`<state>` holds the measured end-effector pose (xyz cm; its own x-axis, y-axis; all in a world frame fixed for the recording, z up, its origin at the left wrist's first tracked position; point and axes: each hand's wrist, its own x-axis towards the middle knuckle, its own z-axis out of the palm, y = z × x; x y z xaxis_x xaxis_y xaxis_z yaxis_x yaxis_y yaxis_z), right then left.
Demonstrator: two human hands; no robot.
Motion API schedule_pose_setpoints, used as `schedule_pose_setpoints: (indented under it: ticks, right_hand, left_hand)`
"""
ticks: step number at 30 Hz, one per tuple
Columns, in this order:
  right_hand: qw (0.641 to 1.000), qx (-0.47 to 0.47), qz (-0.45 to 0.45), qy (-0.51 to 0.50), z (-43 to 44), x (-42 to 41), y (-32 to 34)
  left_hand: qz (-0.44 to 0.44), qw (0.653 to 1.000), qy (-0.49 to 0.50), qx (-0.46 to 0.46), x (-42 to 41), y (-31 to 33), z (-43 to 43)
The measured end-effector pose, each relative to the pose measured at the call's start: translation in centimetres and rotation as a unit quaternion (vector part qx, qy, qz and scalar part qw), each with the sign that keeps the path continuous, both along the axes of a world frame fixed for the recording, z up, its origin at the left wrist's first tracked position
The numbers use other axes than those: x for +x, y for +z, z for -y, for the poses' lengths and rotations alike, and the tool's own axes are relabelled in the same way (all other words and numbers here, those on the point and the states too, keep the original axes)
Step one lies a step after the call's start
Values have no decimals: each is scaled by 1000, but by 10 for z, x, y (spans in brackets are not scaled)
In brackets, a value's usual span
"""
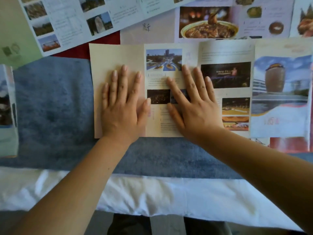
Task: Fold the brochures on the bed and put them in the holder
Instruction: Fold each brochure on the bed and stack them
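A wide brochure with several panels lies unfolded across the blue bed runner, its far-left panel plain cream, the others printed with photos. My left hand rests flat on the cream panel, fingers spread. Beside it my right hand presses flat on the second panel, covering part of its photos. Neither hand grips anything. At the left edge stands a box-like holder with a brochure in it, only partly in view.
More unfolded brochures lie beyond: one with landscape photos at the top left, one with food photos at the top right. A red sheet peeks out at the right. The white duvet runs along the near edge.
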<state>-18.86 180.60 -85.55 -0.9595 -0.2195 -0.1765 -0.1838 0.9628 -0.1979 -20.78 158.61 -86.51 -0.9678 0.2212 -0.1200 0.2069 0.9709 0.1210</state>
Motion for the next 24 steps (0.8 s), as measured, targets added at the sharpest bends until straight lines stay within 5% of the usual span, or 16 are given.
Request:
schedule_pose_setpoints:
  ticks: [11,24]
  right_hand:
    - [994,-10,13,106,62,-18,-3]
    - [996,30,-38,77,42,-27,-9]
  left_hand:
    - [5,998,54,-28,8,2,91]
    - [-29,998,54,-2,11,-9,110]
